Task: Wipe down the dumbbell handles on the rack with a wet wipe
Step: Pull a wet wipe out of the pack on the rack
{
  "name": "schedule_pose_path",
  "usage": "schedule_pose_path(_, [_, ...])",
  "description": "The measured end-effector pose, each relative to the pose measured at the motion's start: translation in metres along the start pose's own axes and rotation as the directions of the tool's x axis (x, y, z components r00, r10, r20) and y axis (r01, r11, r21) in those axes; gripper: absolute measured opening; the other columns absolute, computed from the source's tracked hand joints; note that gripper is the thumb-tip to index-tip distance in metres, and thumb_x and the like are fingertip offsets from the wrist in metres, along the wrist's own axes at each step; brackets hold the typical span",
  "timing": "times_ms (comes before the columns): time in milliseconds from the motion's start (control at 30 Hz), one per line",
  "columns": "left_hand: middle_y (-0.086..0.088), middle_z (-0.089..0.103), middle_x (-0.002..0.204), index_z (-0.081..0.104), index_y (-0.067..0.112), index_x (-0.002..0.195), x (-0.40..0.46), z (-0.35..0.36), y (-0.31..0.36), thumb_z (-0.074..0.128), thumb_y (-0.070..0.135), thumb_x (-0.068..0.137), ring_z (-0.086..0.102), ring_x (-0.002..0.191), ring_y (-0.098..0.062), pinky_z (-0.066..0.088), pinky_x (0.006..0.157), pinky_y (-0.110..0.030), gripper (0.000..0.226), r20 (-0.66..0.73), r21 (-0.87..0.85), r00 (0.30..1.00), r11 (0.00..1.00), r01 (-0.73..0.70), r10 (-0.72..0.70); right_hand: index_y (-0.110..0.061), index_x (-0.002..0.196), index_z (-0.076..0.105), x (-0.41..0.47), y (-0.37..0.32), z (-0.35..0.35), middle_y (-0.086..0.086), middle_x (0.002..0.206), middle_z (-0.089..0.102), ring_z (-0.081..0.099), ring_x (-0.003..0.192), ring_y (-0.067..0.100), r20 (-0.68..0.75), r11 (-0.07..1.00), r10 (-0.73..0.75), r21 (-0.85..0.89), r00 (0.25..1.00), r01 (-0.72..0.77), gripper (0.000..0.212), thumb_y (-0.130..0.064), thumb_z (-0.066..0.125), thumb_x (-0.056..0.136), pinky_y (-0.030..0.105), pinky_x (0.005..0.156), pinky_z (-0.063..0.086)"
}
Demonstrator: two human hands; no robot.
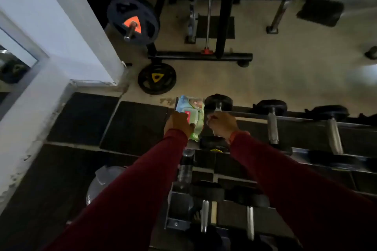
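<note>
A pale blue and green wet wipe pack [192,108] lies at the left end of the rack's top tier [306,120]. My left hand [177,123] holds the pack from its near side, thumb against its edge. Just to its right, my right hand [222,123] is curled round the handle of the first dumbbell [218,101], hiding most of the handle. A small pale scrap shows at my fingertips; I cannot tell if it is a wipe. Two more dumbbells show bare metal handles, one at the middle [272,128] and one further right [335,136]. Lower-tier handles [204,216] sit close to me.
A clear bottle [184,171] stands under the pack. A yellow-marked weight plate [156,78] leans on the floor beyond the rack, with an orange-marked plate [132,20] on a bar behind it. A bench frame [204,56] is beyond and a white wall [61,32] is to the left.
</note>
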State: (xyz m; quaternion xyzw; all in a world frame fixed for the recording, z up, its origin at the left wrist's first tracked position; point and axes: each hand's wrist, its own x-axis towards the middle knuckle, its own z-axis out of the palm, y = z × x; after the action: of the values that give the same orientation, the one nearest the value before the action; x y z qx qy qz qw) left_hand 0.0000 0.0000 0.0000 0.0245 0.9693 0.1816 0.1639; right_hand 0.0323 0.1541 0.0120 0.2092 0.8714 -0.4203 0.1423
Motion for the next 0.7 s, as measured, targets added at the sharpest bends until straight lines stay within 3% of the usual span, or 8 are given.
schedule_pose_path(67, [-0.014,0.058,0.127,0.056,0.012,0.131,0.017,0.007,-0.002,0.073,0.045,0.083,0.06,0.113,-0.032,0.052,0.095,-0.042,0.061,0.03,-0.011,0.999,0.999,0.04,-0.04,-0.01,0.091,0.072,0.024,0.003,0.01,0.008,0.098,0.07,0.065,0.102,0.028,0.009,0.997,0.045,-0.065,0.999,-0.044,0.019,-0.021,0.057,0.091,0.025,0.083,0.045])
schedule_pose_path(167, [-0.012,0.048,0.13,0.054,0.017,0.131,0.029,0.018,-0.005,0.075,0.049,0.078,0.057,0.112,-0.034,0.052,0.092,-0.042,0.065,0.025,0.057,1.0,0.998,0.005,-0.006,-0.009,0.099,0.072,0.052,0.008,0.021,0.01,0.109,0.069,0.064,0.108,0.032,0.101,0.976,0.123,-0.194,0.987,-0.101,0.02,-0.021,0.057,0.091,0.032,0.091,0.051])
schedule_pose_path(300, [-0.011,0.054,0.119,0.06,0.023,0.12,0.036,0.02,-0.01,0.077,0.062,0.068,0.062,0.102,-0.033,0.055,0.083,-0.04,0.067,-0.021,0.122,0.999,0.992,-0.039,0.042,-0.003,0.094,0.07,0.072,0.005,0.035,0.016,0.1,0.072,0.069,0.096,0.032,0.132,0.984,0.108,-0.153,0.985,-0.087,0.015,-0.013,0.061,0.087,0.041,0.088,0.057])
schedule_pose_path(500, [-0.001,0.07,0.101,0.07,0.025,0.107,0.04,0.014,-0.019,0.077,0.069,0.062,0.068,0.092,-0.021,0.054,0.078,-0.03,0.064,-0.02,0.082,0.998,0.995,-0.053,0.055,-0.01,0.086,0.07,0.078,0.006,0.053,0.007,0.085,0.07,0.069,0.082,0.024,-0.032,0.974,0.217,0.068,0.976,-0.215,0.003,-0.013,0.068,0.087,0.039,0.081,0.06])
schedule_pose_path(633, [0.0,0.073,0.099,0.072,0.018,0.108,0.045,0.011,-0.024,0.078,0.069,0.063,0.069,0.092,-0.017,0.056,0.084,-0.031,0.069,0.009,0.024,0.999,0.999,-0.036,0.036,-0.017,0.087,0.07,0.081,0.006,0.06,0.001,0.089,0.067,0.067,0.086,0.021,-0.125,0.966,0.256,0.072,0.958,-0.249,0.01,-0.022,0.073,0.08,0.036,0.079,0.058])
schedule_pose_path(700, [-0.003,0.073,0.102,0.073,0.015,0.111,0.045,0.008,-0.025,0.079,0.066,0.066,0.069,0.095,-0.018,0.056,0.087,-0.034,0.069,0.029,0.005,0.998,0.998,-0.06,0.06,-0.013,0.091,0.068,0.084,0.006,0.061,0.0,0.09,0.065,0.066,0.09,0.022,-0.112,0.967,0.255,0.056,0.961,-0.25,0.014,-0.022,0.071,0.081,0.031,0.07,0.054])
